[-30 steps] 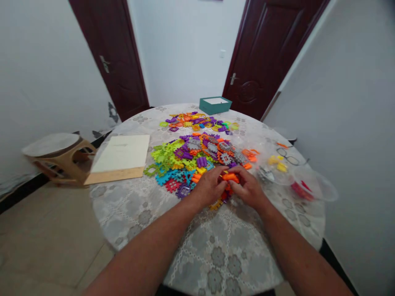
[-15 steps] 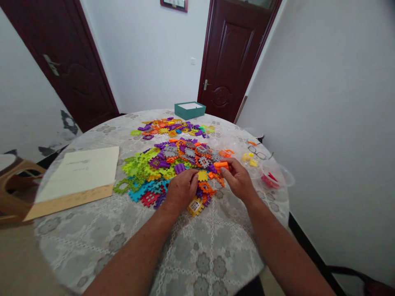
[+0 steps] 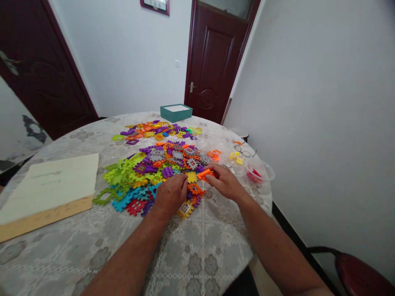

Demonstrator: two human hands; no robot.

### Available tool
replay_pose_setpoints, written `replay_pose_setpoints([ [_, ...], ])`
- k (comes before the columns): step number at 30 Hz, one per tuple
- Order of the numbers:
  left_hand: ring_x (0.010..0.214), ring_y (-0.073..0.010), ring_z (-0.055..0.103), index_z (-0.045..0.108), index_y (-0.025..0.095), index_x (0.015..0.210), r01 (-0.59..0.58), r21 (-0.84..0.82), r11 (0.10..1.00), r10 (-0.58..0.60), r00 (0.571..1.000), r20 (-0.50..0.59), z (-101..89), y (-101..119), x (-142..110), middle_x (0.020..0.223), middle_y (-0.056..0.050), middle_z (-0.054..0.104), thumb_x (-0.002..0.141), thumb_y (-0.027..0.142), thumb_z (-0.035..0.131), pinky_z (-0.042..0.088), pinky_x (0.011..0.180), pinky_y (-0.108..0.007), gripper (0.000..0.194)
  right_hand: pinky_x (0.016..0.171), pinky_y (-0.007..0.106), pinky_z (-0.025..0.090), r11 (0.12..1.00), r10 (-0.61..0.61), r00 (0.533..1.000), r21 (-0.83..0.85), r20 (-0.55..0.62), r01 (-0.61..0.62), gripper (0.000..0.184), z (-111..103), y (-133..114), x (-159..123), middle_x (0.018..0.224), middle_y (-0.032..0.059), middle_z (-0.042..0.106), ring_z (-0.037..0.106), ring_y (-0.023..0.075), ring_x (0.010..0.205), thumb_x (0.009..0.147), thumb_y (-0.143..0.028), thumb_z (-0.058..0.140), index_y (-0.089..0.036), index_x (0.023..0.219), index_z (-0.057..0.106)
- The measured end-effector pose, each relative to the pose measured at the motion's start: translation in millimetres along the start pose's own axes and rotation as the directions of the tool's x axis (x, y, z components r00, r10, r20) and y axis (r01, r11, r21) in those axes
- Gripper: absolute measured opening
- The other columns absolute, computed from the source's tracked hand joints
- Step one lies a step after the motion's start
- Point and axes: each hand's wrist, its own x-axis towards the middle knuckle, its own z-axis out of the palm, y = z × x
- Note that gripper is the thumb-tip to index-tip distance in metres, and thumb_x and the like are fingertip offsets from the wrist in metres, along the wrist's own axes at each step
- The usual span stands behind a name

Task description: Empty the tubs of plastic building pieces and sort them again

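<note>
My left hand (image 3: 171, 194) is closed, its thumb and fingertips pinching the edge of a yellow toothed building plate (image 3: 191, 177) over the front of the heap. To its right, my right hand (image 3: 224, 180) grips an orange tube-shaped building piece (image 3: 203, 174) between thumb and fingers. The orange piece is close beside the yellow plate; whether they touch I cannot tell. Under and around both hands spreads a heap of interlocking plastic pieces, with lime-green plates (image 3: 123, 174), grey plates (image 3: 157, 155) and a purple piece (image 3: 167, 172). A yellow window plate (image 3: 185, 209) lies just below my left hand.
Behind the heap lies a second pile of pieces (image 3: 151, 130), with a green box (image 3: 175, 114) beyond it. Eyeglasses (image 3: 242, 151), small yellow pieces (image 3: 236, 158) and a clear tub (image 3: 269, 170) holding red pieces are at the right. Paper (image 3: 52, 181) lies at the left.
My right hand has brought the orange piece left and lower, nearer the yellow plate, and tilted it. My left hand keeps its grip. The whole view has swung to the right.
</note>
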Motion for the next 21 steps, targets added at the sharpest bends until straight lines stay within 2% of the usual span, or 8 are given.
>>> replay_pose_setpoints([
  [4,0.092,-0.0238,0.075,0.071,0.020,0.110,-0.010,0.014,1.000,0.010,1.000,-0.001,0.5,-2,0,0.105,-0.008,0.080,0.104,0.028,0.052,0.054,0.079,-0.034,0.021,0.065,0.026,0.050,0.989,0.096,0.994,0.119,-0.057,-0.089,0.024,-12,1,7,0.092,0.0015,0.070,0.061,0.0141,0.072,0.094,-0.035,0.062,-0.022,0.112,0.071],
  [8,0.092,-0.0222,0.075,0.071,0.021,0.108,-0.013,0.009,1.000,0.013,1.000,-0.003,-0.5,-1,0,0.104,-0.007,0.080,0.104,0.028,0.052,0.054,0.078,-0.032,0.020,0.062,0.027,0.055,0.909,0.263,0.956,0.366,-0.134,-0.199,0.033,-30,9,15,0.091,0.0012,0.070,0.063,0.0132,0.066,0.089,-0.040,0.066,-0.020,0.115,0.068],
  [11,0.091,-0.0222,0.075,0.071,0.021,0.108,-0.002,0.002,1.000,0.002,1.000,-0.016,-1.5,-1,0,0.102,-0.007,0.080,0.103,0.028,0.053,0.054,0.078,-0.032,0.020,0.061,0.028,0.058,0.862,0.340,0.926,0.448,-0.163,-0.237,0.038,-40,19,18,0.090,0.0010,0.070,0.063,0.0130,0.065,0.085,-0.042,0.070,-0.020,0.117,0.066],
  [14,0.091,-0.0232,0.076,0.072,0.021,0.109,0.003,-0.009,1.000,-0.004,1.000,-0.027,-2.4,-2,1,0.103,-0.007,0.080,0.103,0.029,0.052,0.055,0.078,-0.033,0.022,0.061,0.028,0.059,0.837,0.372,0.914,0.484,-0.165,-0.253,0.042,-43,26,17,0.088,0.0002,0.069,0.063,0.0126,0.064,0.084,-0.042,0.072,-0.021,0.119,0.065],
  [17,0.093,-0.0244,0.076,0.072,0.021,0.111,0.003,-0.023,1.000,-0.003,0.999,-0.042,-3.0,-3,2,0.105,-0.008,0.080,0.103,0.029,0.051,0.055,0.080,-0.034,0.024,0.059,0.027,0.058,0.835,0.374,0.920,0.475,-0.120,-0.278,0.043,-43,26,14,0.084,-0.0010,0.068,0.063,0.0124,0.062,0.082,-0.040,0.073,-0.021,0.120,0.066],
  [19,0.092,-0.0244,0.076,0.072,0.021,0.111,0.002,-0.022,1.000,-0.003,0.999,-0.033,-3.2,-3,2,0.104,-0.008,0.080,0.103,0.028,0.053,0.055,0.079,-0.034,0.022,0.057,0.026,0.057,0.869,0.354,0.932,0.396,-0.079,-0.297,0.042,-46,26,16,0.080,-0.0010,0.068,0.063,0.0132,0.061,0.082,-0.039,0.074,-0.020,0.118,0.067],
  [21,0.091,-0.0240,0.075,0.072,0.021,0.109,0.005,-0.012,1.000,-0.005,1.000,-0.018,-3.0,-2,2,0.102,-0.008,0.080,0.102,0.028,0.054,0.055,0.078,-0.033,0.020,0.057,0.026,0.056,0.913,0.332,0.938,0.284,-0.097,-0.294,0.038,-53,28,23,0.080,0.0005,0.070,0.064,0.0137,0.061,0.082,-0.040,0.074,-0.019,0.113,0.069],
])
